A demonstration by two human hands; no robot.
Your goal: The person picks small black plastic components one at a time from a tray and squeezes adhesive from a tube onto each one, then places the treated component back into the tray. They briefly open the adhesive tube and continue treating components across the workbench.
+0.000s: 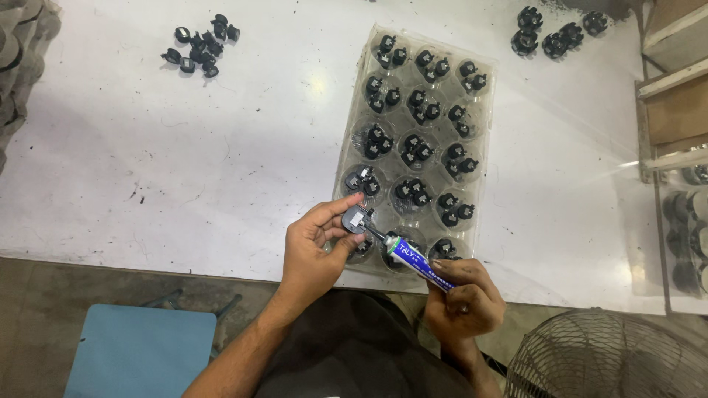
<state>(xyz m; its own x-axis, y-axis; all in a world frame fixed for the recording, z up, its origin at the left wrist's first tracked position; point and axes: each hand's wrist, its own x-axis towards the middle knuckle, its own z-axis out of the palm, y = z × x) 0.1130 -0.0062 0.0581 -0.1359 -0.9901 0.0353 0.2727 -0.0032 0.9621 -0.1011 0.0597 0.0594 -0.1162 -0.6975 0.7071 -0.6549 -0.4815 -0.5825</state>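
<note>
White table, tray overhanging edge

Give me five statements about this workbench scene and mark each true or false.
1. The left hand holds a small black part. True.
2. The right hand holds a screwdriver. False: it holds a tube whose nozzle meets the part.
3. The clear tray has black parts in its pockets. True.
4. A loose pile of black parts lies at the table's far left. True.
5. The fan stands on the table. False: it sits below the table edge, lower right.
</note>
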